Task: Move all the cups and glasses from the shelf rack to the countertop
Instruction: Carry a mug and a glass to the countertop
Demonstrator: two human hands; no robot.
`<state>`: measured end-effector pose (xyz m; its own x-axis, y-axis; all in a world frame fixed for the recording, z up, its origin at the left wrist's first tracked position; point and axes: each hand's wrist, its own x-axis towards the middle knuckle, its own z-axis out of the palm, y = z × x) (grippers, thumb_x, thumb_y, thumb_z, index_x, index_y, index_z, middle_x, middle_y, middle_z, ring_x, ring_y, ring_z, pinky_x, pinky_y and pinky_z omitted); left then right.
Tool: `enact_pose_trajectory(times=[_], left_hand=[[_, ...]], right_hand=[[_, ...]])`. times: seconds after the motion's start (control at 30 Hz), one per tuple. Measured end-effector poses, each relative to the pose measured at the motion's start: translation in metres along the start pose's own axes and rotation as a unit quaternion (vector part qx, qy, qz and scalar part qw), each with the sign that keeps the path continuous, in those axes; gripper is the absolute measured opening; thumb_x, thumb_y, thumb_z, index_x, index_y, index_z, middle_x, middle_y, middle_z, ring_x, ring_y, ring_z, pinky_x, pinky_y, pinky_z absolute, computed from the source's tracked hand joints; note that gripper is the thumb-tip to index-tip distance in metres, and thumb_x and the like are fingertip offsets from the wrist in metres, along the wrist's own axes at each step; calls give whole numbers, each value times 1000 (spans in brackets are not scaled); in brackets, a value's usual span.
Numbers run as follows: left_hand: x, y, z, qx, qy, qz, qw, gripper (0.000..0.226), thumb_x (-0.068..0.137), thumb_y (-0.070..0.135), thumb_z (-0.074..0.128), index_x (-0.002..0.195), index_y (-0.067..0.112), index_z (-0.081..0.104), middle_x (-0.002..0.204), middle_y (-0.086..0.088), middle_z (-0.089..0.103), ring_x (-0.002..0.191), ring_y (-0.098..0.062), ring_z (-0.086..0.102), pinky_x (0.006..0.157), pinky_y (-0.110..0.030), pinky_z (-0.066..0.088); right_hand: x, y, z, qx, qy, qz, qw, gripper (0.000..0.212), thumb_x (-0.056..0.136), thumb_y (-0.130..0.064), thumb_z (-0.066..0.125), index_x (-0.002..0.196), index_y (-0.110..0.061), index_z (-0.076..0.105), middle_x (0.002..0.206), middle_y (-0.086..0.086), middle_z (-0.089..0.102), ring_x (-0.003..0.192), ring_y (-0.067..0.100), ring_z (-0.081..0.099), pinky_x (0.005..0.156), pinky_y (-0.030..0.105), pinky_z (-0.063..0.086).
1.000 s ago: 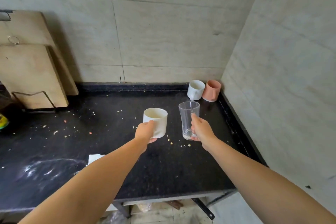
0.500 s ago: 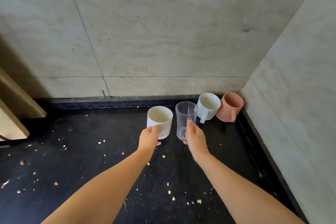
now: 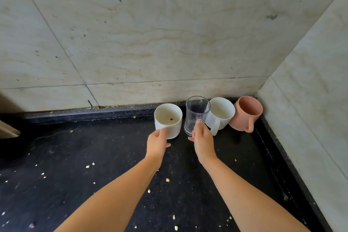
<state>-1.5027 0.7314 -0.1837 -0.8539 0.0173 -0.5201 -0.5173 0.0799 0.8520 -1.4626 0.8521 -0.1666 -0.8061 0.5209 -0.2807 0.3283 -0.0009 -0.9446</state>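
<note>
My left hand grips the near side of a white cup with a dark speck inside it. My right hand holds a clear glass mug by its near side. Both stand upright at the back of the black countertop, close to the wall; whether their bases touch the counter I cannot tell. Right of the glass stands a white mug with its handle toward me, touching or nearly touching the glass. A pink mug sits in the corner. The shelf rack is out of view.
Tiled walls close the back and right side of the counter. Crumbs are scattered over the dark surface. A corner of a wooden board shows at the left edge.
Both hands have carried the white cup and the clear glass farther back toward the wall, up beside the white mug and pink mug. The view has moved in closer.
</note>
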Motion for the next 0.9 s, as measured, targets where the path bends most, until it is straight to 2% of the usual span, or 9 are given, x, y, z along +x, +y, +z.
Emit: enact_pose_trajectory(times=[0.1, 0.17, 0.3, 0.4, 0.53, 0.63, 0.7, 0.77, 0.9], left_hand=[[7, -1, 6, 1, -8, -15, 1000, 24, 96, 25, 43, 109, 14, 59, 106, -3, 57, 83, -10, 56, 99, -41, 51], [12, -1, 7, -9, -14, -29, 999, 23, 95, 26, 44, 108, 14, 59, 98, -1, 56, 80, -10, 56, 101, -43, 49], [22, 0, 7, -24, -33, -46, 998, 20, 92, 25, 47, 83, 12, 59, 72, 0, 48, 73, -15, 53, 101, -47, 49], [22, 0, 8, -20, -32, -46, 998, 26, 92, 24, 48, 68, 16, 52, 68, -2, 45, 66, -15, 51, 100, -47, 50], [21, 1, 9, -4, -21, -33, 999, 31, 90, 20, 45, 60, 11, 44, 65, -5, 43, 70, -17, 48, 97, -41, 52], [18, 4, 9, 41, -24, -26, 999, 19, 84, 23, 46, 72, 10, 52, 79, -7, 50, 85, -21, 48, 90, -40, 47], [14, 7, 7, 96, -21, -26, 995, 24, 88, 27, 45, 100, 10, 58, 97, -8, 55, 96, -23, 50, 88, -39, 41], [11, 10, 2, 157, -10, -29, 987, 39, 93, 33, 42, 124, 11, 51, 118, -10, 55, 110, -27, 51, 97, -40, 42], [-11, 22, -10, 337, 6, 46, 940, 40, 95, 28, 45, 129, 7, 47, 126, -16, 52, 115, -33, 49, 96, -39, 41]], right_hand=[[10, 6, -1, -13, -1, 3, 1000, 41, 102, -36, 32, 67, -17, 44, 66, -1, 44, 68, 13, 47, 93, 41, 52], [16, 6, -2, -25, -5, 5, 1000, 41, 102, -37, 31, 69, -18, 47, 68, -1, 47, 72, 15, 49, 98, 45, 49], [20, 6, -4, -62, -13, 21, 998, 45, 103, -39, 25, 96, -13, 60, 97, 2, 65, 98, 14, 58, 103, 34, 42], [19, 6, -4, -83, -18, 17, 996, 48, 104, -38, 22, 110, -10, 61, 115, 5, 65, 105, 11, 54, 95, 25, 34], [16, 0, -4, -77, -29, 40, 996, 46, 103, -38, 24, 115, -10, 58, 126, 6, 61, 113, 13, 52, 97, 26, 34], [16, -9, -8, -97, -34, 65, 993, 48, 103, -40, 26, 128, -8, 51, 119, 8, 57, 112, 19, 53, 93, 28, 37], [12, -15, -11, -134, -42, 80, 987, 45, 103, -39, 28, 128, -7, 47, 111, 9, 54, 95, 15, 50, 84, 27, 36], [6, -21, -16, -175, -45, 86, 980, 41, 103, -35, 32, 130, -8, 45, 113, 10, 55, 88, 13, 49, 77, 26, 38], [-15, -33, -24, -268, -61, 89, 957, 44, 101, -27, 40, 140, -7, 37, 137, 12, 49, 120, 26, 53, 90, 27, 42]])
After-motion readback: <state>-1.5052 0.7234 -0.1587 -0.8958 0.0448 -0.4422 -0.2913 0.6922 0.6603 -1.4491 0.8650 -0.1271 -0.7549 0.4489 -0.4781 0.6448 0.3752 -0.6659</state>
